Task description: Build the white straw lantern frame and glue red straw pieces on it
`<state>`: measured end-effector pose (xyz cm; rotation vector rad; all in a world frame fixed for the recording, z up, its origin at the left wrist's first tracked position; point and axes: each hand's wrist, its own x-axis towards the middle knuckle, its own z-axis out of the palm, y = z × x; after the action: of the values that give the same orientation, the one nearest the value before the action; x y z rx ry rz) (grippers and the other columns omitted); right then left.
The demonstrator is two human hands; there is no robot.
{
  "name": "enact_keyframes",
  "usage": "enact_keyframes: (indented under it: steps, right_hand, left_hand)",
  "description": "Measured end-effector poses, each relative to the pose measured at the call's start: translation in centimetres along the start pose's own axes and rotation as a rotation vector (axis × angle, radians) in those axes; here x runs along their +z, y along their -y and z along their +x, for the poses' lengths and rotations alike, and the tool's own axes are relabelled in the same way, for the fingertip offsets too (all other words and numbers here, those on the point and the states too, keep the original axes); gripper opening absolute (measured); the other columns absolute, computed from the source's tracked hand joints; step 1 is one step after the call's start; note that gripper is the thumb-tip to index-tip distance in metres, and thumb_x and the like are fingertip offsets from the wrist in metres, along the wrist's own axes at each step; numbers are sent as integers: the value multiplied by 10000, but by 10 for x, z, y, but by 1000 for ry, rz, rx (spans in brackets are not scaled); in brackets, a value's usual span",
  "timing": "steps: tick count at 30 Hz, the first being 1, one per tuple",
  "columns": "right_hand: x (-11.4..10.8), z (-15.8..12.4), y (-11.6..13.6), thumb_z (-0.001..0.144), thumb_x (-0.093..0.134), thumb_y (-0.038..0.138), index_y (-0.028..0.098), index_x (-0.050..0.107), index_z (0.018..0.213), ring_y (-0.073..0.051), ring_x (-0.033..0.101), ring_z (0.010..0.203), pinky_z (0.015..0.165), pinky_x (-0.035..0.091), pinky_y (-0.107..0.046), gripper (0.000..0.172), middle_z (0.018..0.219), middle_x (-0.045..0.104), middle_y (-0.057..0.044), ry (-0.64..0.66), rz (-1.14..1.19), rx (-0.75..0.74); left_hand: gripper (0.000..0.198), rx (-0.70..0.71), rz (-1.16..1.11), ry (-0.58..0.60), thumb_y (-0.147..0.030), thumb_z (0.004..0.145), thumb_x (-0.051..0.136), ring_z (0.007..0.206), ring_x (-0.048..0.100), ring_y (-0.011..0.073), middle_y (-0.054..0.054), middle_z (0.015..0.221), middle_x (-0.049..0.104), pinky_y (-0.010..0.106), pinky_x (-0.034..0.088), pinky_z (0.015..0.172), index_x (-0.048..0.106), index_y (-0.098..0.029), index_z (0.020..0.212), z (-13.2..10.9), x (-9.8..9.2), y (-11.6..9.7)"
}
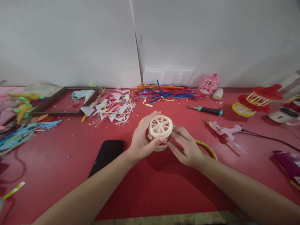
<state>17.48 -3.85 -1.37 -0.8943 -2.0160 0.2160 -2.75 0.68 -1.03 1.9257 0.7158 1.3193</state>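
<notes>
My left hand (142, 136) is wrapped round a small cream-coloured cage-like piece (161, 125) with a round, wheel-like spoked top, its thumb across the front rim. The piece is held above the red table, spoked side up. At its right side, my right hand (185, 145) has its fingers drawn together, the tips close against the piece. What those fingertips pinch is hidden. A yellow strip (208, 148) curves out from behind the right hand and lies beside the wrist. Left of my left forearm lies a black phone (109, 154).
Paper scraps (114, 106) and coloured pipe cleaners (164, 92) are heaped at the back. To the right are a cutter knife (206, 110), a pink glue gun (225, 131) with its cord, red and pink tiered stick models, and a mug (282, 115). A brown frame (58, 113) lies left.
</notes>
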Motion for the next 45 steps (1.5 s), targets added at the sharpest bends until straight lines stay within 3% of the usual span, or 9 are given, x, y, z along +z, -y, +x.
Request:
enact_keyframes:
  steps: [7,13,20,24,28,34,38,42,45]
  right_hand:
    - [1,1,-1,936,563,223,195,583,1248,-231,635,1046,907,567,-407,313,1113,644,-129,2,39,51]
    - [2,2,-2,936,571,239,204,600,1196,-229,652,1036,885,570,-398,264,1100,661,-124,-23,57,50]
    - [4,-1,-9,932,578,237,238,652,1026,-217,625,990,873,553,-411,120,1027,620,-84,-96,79,135]
    - [1,1,-12,942,572,247,228,638,1009,-207,598,1000,889,541,-405,96,1030,581,-78,-155,103,235]
    - [4,1,-15,955,563,299,227,586,1103,-190,622,972,847,568,-372,167,1055,596,-78,-140,211,316]
    - [12,-4,-23,956,571,375,214,467,1354,-244,626,1182,949,571,-436,442,1311,606,-156,-42,374,422]
    - [10,-2,-22,866,697,412,226,381,1467,-302,550,1309,1066,494,-526,704,1456,525,-166,73,436,439]
    - [12,-1,-23,840,724,389,255,496,1361,-276,592,1267,1094,486,-479,584,1403,586,-119,34,508,505]
    - [14,-3,-28,865,694,402,256,518,1289,-247,635,1215,1040,537,-426,482,1349,630,-108,-97,605,581]
  left_hand:
    - [684,-54,-62,-51,-330,784,792,1269,594,285,122,1402,586,451,472,1099,509,-269,1404,1,1,-4]
    - [712,-43,-155,-37,-305,795,800,1258,613,254,124,1411,580,399,505,1074,464,-284,1422,1,2,0]
    - [1195,-6,-120,2,-554,530,916,1344,501,355,172,1528,367,517,479,1077,243,-347,1495,1,5,5]
    - [958,-72,68,-9,-484,609,907,1299,490,346,136,1320,489,529,452,1078,402,-266,1393,4,4,3]
    - [736,-92,248,-43,-478,610,899,1211,523,332,119,1186,533,515,464,1050,586,-202,1217,8,0,0]
    - [942,-239,33,-26,-431,662,877,1305,546,348,157,1409,561,544,412,1125,416,-226,1458,4,0,3]
    - [931,-197,1,4,-417,708,850,1313,545,331,152,1425,542,528,426,1126,375,-245,1490,5,-1,4]
    - [889,-134,106,26,-471,675,863,1458,340,364,161,1513,407,534,320,1200,462,-243,1435,8,-4,6]
    - [1093,-263,-23,85,-500,629,880,1483,303,375,173,1590,308,542,295,1211,303,-251,1524,7,-4,8]
